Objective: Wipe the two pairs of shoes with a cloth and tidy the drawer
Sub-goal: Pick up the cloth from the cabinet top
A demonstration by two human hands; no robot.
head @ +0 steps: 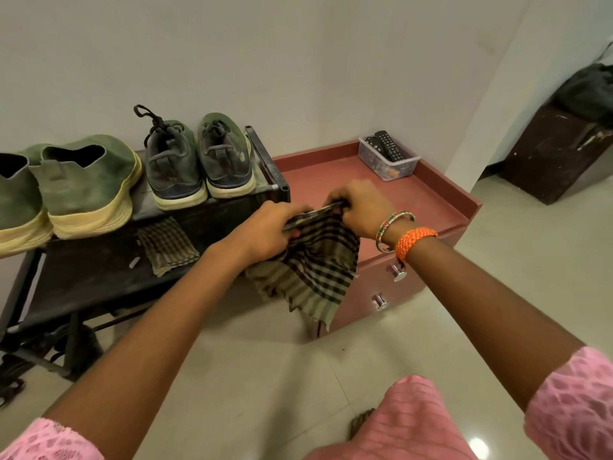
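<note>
Both hands, the left hand (pixel 265 227) and the right hand (pixel 360 205), pinch the top edge of a checked cloth (pixel 311 270), fingers curled on it, the rest hanging below them; a second folded cloth (pixel 167 245) lies left of the left hand on the dark table (pixel 89 273); beyond it stand two pairs of green shoes, laced (pixel 199 161) and slip-on (pixel 66 190); the pink drawer unit (pixel 441 207) sits under the right hand.

The leftmost olive-green knit slip-on shoe with a cream sole (pixel 15 200) is cut off by the left edge. Both hands' fingertips are buried in the brown-and-beige checked cloth (pixel 311 273). What fills the clear plastic box (pixel 388 162) beneath the remotes is too small to tell.
</note>
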